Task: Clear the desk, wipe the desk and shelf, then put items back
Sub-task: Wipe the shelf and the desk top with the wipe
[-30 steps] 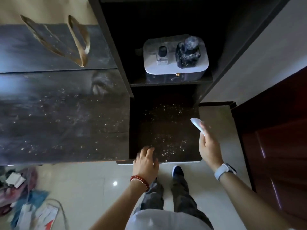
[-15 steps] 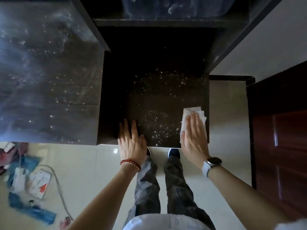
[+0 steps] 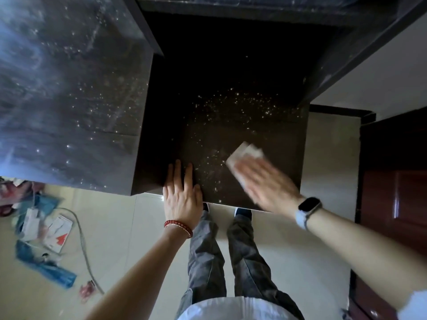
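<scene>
The right hand [image 3: 265, 181] presses flat on a white folded wipe [image 3: 245, 155] to clean the crumbs beside it, while the left hand [image 3: 182, 195] lies flat on the dark shelf [image 3: 231, 88] for balance.

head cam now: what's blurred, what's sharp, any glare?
Head view: the right hand and the white wipe under it are motion-smeared; the left hand, flat on the dark shelf, is sharp. Pale-blue glare washes the desk top at left; the shelf's rear lies in deep shadow. Wide-angle bending shows at the edges.
</scene>
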A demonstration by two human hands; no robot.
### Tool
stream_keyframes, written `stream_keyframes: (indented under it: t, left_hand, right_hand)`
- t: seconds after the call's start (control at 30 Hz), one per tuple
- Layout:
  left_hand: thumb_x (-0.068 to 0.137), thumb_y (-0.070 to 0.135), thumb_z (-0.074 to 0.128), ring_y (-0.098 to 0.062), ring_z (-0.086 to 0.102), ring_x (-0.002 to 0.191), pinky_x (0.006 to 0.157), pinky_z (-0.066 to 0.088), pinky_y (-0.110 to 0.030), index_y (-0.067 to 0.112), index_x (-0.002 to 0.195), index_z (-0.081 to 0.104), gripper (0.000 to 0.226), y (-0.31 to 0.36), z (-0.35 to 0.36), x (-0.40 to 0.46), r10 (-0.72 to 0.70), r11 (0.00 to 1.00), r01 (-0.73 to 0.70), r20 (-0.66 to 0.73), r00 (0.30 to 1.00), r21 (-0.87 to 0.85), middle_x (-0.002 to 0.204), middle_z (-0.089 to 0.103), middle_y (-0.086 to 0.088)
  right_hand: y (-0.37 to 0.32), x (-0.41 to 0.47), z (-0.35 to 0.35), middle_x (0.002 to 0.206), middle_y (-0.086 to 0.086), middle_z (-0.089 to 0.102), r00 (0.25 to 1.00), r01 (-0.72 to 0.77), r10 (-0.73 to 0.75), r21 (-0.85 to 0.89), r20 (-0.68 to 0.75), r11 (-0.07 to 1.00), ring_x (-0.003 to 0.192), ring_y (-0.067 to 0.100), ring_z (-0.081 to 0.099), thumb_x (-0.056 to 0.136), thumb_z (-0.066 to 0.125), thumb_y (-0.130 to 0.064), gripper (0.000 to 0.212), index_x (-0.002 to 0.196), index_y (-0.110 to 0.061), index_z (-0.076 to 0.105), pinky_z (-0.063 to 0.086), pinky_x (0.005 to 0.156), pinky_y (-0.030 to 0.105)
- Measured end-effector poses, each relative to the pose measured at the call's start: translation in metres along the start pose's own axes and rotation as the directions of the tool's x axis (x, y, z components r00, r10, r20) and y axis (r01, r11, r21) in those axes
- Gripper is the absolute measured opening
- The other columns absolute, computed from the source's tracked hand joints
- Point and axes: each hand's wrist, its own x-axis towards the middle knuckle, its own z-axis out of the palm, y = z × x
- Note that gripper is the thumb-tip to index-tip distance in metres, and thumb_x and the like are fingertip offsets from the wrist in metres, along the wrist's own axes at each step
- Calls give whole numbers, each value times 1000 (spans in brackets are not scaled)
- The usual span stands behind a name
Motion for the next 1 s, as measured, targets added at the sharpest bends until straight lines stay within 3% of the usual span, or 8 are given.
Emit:
stream_keyframes:
  t: [0.13,0.33,0.43,0.57,0.63,0.73,0.8,1.0]
  left_hand:
    - [85,30,28,-36,23,133,105,20,-50,8,133,35,53,2,2,1,-18,1000,18,-30,999,11,143,34,-23]
    - [78,34,32,-39,37,123,98,35,-48,11,125,38,52,12,-5,13,-60,997,58,-46,997,-43,136,41,-24]
    - [78,34,32,-34,32,124,93,39,-54,11,127,38,54,18,-9,34,-13,999,10,-76,997,-41,137,41,-23]
    - [81,37,26,-39,24,134,103,28,-56,8,135,34,62,24,-9,53,-47,997,44,-55,997,-60,145,30,-21]
    - [82,36,27,-41,29,132,100,31,-58,7,134,35,61,25,-8,54,-25,999,24,-40,999,-28,144,33,-22]
    - [83,35,29,-41,33,130,96,35,-58,6,132,38,58,24,-9,54,-6,1000,6,-40,999,-1,141,37,-23]
    - [83,35,29,-39,32,129,94,37,-57,7,133,38,58,21,-10,53,7,1000,-6,-46,999,5,141,38,-22]
    - [83,35,30,-35,29,128,91,41,-56,7,132,38,57,20,-9,53,16,1000,-15,-67,998,28,139,40,-22]
  right_hand:
    - [19,43,-11,155,14,5,784,-602,618,175,-55,779,143,26,2,93,10,-34,58,145,-8,7,-4,116,37]
    - [-37,-5,5,152,8,16,997,63,-66,65,49,996,142,24,13,97,4,-33,53,145,-12,15,7,114,38]
    - [24,11,-8,154,6,5,980,-199,200,87,-4,976,143,23,5,97,6,-37,53,145,-15,4,-5,116,34]
    - [53,59,-21,155,11,-8,725,-670,689,228,-6,707,142,24,-11,91,6,-35,60,145,-10,-3,-9,115,37]
    - [22,66,-16,155,12,-7,709,-683,705,231,-19,693,142,27,-9,92,7,-36,61,145,-9,-1,-8,116,39]
    - [-12,36,-9,154,11,9,936,-349,352,128,-3,928,142,26,-1,94,16,-36,58,145,-9,10,-1,114,41]
    - [14,32,-13,155,6,2,962,-273,274,95,-2,957,142,22,-9,94,13,-38,57,144,-13,1,-8,115,37]
    - [63,101,-31,156,10,-5,633,-729,774,317,-25,607,142,26,-10,96,16,-30,56,146,-10,1,-10,115,37]
